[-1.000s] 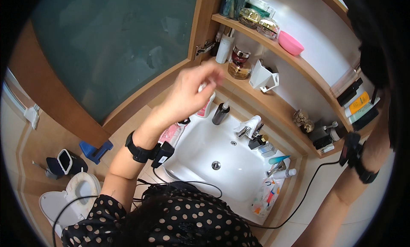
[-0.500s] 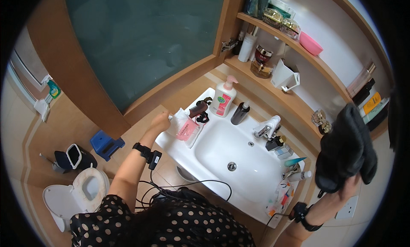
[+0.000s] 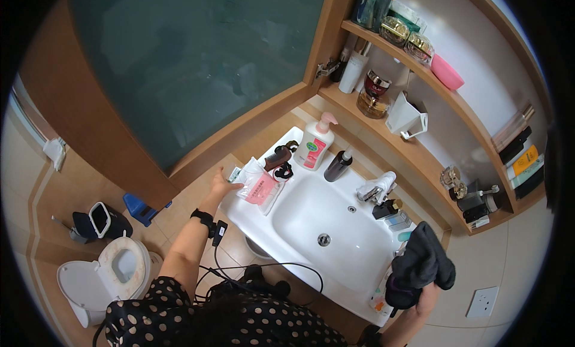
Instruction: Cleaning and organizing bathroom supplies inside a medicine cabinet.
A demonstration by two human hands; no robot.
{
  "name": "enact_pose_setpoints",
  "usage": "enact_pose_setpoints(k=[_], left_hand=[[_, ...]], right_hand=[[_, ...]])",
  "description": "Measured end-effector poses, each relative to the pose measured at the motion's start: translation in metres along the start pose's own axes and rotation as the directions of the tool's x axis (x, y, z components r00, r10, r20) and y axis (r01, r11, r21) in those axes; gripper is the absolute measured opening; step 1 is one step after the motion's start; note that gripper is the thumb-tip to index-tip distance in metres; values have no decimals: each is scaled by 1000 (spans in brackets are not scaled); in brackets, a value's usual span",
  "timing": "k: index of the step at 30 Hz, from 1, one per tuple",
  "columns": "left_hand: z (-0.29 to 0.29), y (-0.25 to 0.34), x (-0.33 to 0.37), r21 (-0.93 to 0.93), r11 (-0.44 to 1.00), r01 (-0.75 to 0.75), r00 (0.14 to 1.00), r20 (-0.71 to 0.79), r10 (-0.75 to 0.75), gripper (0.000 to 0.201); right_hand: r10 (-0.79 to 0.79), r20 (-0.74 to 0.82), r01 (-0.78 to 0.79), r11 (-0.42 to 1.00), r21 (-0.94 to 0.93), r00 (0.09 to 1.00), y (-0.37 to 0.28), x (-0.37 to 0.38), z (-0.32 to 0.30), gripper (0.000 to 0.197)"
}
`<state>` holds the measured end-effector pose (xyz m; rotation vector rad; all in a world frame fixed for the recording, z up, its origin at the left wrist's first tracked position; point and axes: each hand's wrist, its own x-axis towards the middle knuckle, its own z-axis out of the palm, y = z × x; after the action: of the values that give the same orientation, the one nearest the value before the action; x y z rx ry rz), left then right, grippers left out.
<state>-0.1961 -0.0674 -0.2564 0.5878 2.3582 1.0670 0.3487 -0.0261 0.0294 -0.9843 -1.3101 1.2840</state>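
Note:
My left hand [image 3: 223, 183] is at the left end of the sink, its fingers apart beside a pink and white soft packet [image 3: 259, 188] lying on the rim. I cannot tell whether a fingertip touches the packet. A bunched dark cloth [image 3: 423, 256] is in my right hand [image 3: 426, 300], over the sink's right end. The cloth hides most of the right fingers and some items behind it. Near the packet lie a brown comb [image 3: 277, 159] and dark hair ties [image 3: 283, 172].
The white sink [image 3: 299, 221] has a faucet [image 3: 376, 188], a pink-topped pump bottle [image 3: 314, 144] and a dark bottle [image 3: 338, 165] along its back. An open cabinet door [image 3: 197, 65] hangs at upper left. Shelves [image 3: 389, 122] hold jars and tubes. Black cables [image 3: 263, 266] cross below.
My right hand has brought the dark cloth down and left, toward the sink. My left hand's fingers have spread and come off the packet's corner. The view has shifted slightly.

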Motion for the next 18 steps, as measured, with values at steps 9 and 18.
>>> enact_pose_setpoints(k=[9, 18], left_hand=[[7, 12, -4, -148, 988, 39, 993, 118, -21, 44], [-5, 30, -40, -365, 918, -153, 964, 149, 220, 21]], right_hand=[[59, -7, -59, 994, -87, 998, 32, -12, 10, 38], [107, -4, -107, 994, -16, 994, 50, -11, 19, 34]])
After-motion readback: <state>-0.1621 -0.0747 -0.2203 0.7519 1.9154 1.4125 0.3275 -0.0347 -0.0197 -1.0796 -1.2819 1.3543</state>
